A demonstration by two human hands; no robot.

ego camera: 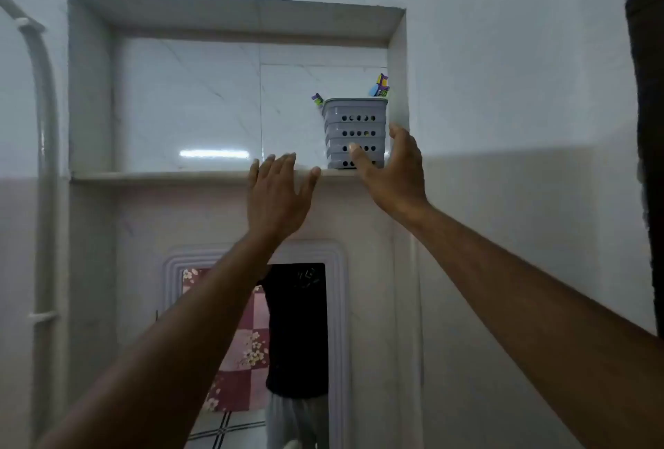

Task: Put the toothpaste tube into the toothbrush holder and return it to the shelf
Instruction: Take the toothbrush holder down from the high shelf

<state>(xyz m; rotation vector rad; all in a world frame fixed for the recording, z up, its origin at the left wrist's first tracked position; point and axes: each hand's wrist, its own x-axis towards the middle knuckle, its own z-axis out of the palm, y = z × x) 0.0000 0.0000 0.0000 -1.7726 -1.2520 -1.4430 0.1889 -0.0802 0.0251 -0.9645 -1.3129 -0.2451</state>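
A grey perforated toothbrush holder point(355, 125) stands upright at the right end of the shelf point(161, 175), a recessed wall niche. Coloured ends of items point(381, 86) stick out of its top; I cannot tell which one is the toothpaste tube. My right hand point(391, 172) is open just in front of the holder's lower right, thumb across its front and fingers beside its right side, not clearly gripping it. My left hand point(276, 190) is open with fingers spread at the shelf's front edge, left of the holder, holding nothing.
Below the shelf hangs a white-framed mirror point(258, 341) reflecting a person in dark clothes. A white pipe point(45, 161) runs down the left wall. A dark object point(646, 125) fills the right edge. The niche's right wall is close to the holder.
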